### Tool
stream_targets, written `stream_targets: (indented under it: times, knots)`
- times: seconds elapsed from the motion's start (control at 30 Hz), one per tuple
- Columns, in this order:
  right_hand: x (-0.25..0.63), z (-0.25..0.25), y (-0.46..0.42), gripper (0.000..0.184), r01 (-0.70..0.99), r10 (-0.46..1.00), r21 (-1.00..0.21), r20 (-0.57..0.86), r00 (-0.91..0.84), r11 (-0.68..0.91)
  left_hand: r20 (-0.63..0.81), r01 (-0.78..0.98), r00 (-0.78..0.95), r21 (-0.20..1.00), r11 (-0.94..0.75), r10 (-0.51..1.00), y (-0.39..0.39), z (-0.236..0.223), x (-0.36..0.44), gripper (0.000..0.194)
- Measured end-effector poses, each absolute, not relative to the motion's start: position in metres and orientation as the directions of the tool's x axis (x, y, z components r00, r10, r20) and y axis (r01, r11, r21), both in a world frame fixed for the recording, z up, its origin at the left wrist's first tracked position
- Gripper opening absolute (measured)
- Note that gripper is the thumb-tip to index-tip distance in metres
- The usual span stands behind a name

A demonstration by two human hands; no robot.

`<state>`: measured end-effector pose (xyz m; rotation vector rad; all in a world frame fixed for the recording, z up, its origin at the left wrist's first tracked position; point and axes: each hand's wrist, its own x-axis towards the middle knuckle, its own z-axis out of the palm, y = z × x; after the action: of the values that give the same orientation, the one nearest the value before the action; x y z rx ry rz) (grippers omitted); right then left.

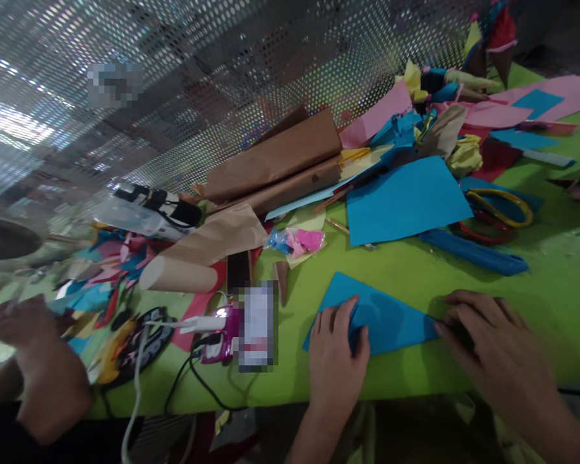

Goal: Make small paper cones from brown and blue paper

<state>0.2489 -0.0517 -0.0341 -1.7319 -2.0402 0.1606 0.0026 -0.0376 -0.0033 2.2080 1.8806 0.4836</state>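
Observation:
A folded piece of blue paper (pixel 386 316) lies on the green table, its long point toward the right. My left hand (pixel 336 341) holds its left part, fingers bent over the top and the thumb at the near side, where the sheet bulges a little. At the pointed right end, my right hand (pixel 493 335) pinches the tip between thumb and fingers. Beyond them lie a larger blue sheet (pixel 406 200), a blue utility knife (pixel 473 251) and scissors (pixel 505 206) with red and yellow handles.
A small brown paper cone (pixel 281 280) stands left of the blue paper, near a phone (pixel 256 328) and a pink charging block (pixel 222 335) with cables. Brown paper (pixel 275 154) and scraps line the mesh partition (pixel 174 96). Another person's hand (pixel 24 322) is at far left.

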Motion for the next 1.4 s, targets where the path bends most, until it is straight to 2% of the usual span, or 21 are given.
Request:
stream_targets:
  times: [0.2,0.47,0.6,0.8,0.97,1.27,1.4]
  knots:
    - [0.249,-0.033,-0.052,0.038,0.915,0.956,-0.347,0.270,-0.113,0.206,0.152,0.917,0.324,0.190,-0.350,0.934,-0.041,-0.002,0.005,0.047]
    - [0.247,-0.029,-0.051,0.030,0.910,0.963,-0.363,0.245,-0.112,0.199,0.156,0.787,0.531,0.275,-0.553,0.833,-0.040,-0.012,0.000,0.047]
    - [0.247,-0.029,-0.051,0.028,0.910,0.964,-0.367,0.244,-0.107,0.194,0.094,0.797,0.539,0.266,-0.542,0.837,-0.043,-0.009,0.001,0.047]
    - [0.246,-0.026,-0.051,0.028,0.913,0.970,-0.365,0.221,-0.104,0.181,-0.023,0.790,0.598,0.187,-0.584,0.801,-0.043,-0.004,0.005,0.062]
    - [0.246,-0.025,-0.052,0.023,0.905,0.970,-0.381,0.215,-0.114,0.191,-0.035,0.776,0.622,0.157,-0.611,0.782,-0.039,-0.002,0.007,0.066]
    - [0.246,-0.025,-0.051,0.023,0.907,0.968,-0.373,0.223,-0.119,0.197,-0.030,0.771,0.632,0.121,-0.625,0.775,-0.038,-0.001,0.009,0.061]
    - [0.245,-0.024,-0.051,0.023,0.909,0.968,-0.371,0.224,-0.114,0.192,-0.061,0.783,0.621,0.098,-0.615,0.781,-0.037,0.000,0.011,0.067]
